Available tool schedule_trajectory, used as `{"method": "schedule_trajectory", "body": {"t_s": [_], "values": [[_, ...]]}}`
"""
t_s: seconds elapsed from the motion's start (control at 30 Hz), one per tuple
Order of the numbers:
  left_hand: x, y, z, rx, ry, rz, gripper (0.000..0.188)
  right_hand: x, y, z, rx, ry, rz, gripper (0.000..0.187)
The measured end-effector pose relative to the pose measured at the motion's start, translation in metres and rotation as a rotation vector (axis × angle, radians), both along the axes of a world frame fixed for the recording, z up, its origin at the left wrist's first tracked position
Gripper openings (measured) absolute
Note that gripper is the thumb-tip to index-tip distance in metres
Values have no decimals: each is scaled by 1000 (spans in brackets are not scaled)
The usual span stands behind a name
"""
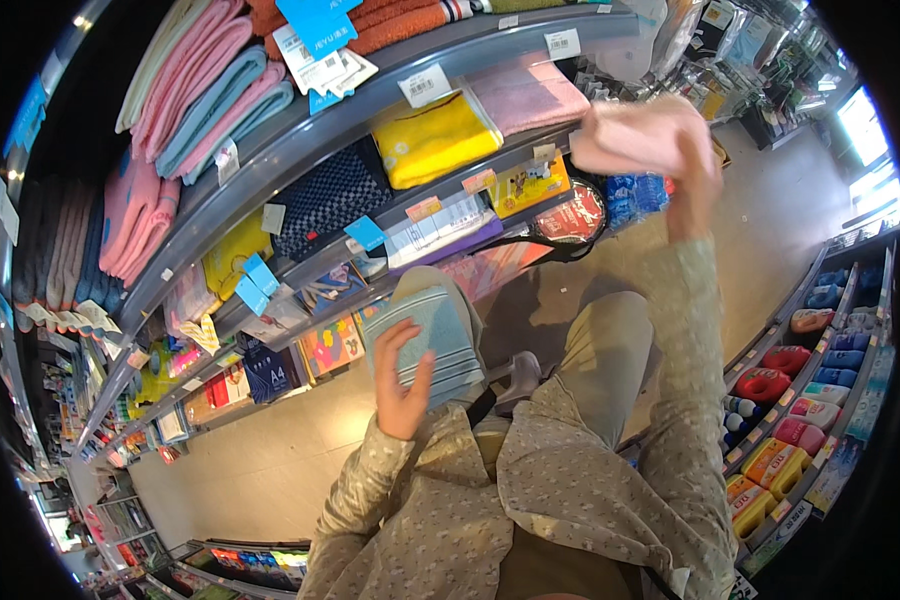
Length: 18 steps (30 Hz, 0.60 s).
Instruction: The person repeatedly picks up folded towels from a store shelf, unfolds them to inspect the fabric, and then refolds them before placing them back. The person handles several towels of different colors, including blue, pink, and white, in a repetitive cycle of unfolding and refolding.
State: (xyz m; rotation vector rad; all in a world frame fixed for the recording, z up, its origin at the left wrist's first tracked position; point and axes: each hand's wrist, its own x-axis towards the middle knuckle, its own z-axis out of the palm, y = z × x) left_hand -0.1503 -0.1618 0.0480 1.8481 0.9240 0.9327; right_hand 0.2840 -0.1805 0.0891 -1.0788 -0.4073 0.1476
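Left hand lies toward seven o'clock, palm down on a folded light blue towel with darker stripes, which sits just off the centre of the view over the person's left leg. Its forearm, in a patterned sleeve, comes up from between six and seven o'clock and points toward twelve, bent low in front of the body. Those fingers lie lightly curved on the cloth, and the thumb stands apart from them on the three o'clock side. Right hand is at two o'clock, raised well away from the body; its forearm rises almost straight from four o'clock, and the wrist leans toward eleven. It grips a pink towel by the end nearest four o'clock, the fingers closed on the cloth, though motion blur hides how each one lies. The pink towel is lifted between one and two o'clock, beside the shelf; whether it touches the pink folded cloth there cannot be told. A yellow folded cloth lies on the same tier at twelve, and a dark checked cloth at ten. Colourful bottles line another rack at four o'clock.
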Motion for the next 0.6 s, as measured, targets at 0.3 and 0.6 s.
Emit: {"method": "schedule_trajectory", "body": {"t_s": [0.3,0.6], "values": [[98,-42,-40,-1405,-519,-553,92,-127,-95,37,-16,510,451,44],[104,-45,-21,-1620,-1006,-420,84,-164,-151,-61,-735,-40,284,28]]}}
